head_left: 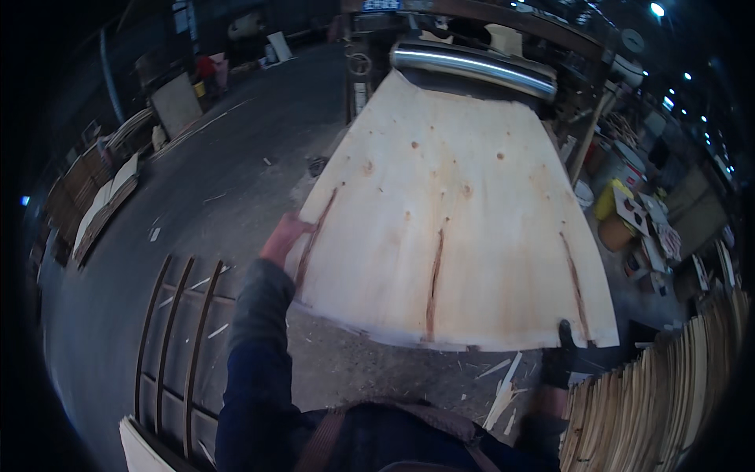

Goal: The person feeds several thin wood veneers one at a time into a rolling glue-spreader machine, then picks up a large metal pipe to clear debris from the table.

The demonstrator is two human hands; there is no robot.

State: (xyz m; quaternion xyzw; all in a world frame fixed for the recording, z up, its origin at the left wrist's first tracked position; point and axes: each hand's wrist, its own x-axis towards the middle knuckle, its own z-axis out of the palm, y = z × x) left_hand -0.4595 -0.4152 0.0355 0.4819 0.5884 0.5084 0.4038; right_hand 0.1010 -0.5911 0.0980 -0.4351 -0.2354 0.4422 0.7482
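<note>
A large pale wood veneer sheet with knots and three dark splits spans the middle of the view. Its far end lies at a shiny metal roller of a machine; its near edge hangs above the floor. My left hand, bare, is closed on the sheet's left edge, with the fingers partly hidden. My right hand, in a dark glove, grips the near edge close to the right corner, its thumb on top and its other fingers out of sight underneath.
Stacked veneer sheets stand at the lower right. On the left floor lies a metal rack frame. Wood scraps litter the floor near me. Buckets and a yellow bag crowd the right side; more veneer leans far left.
</note>
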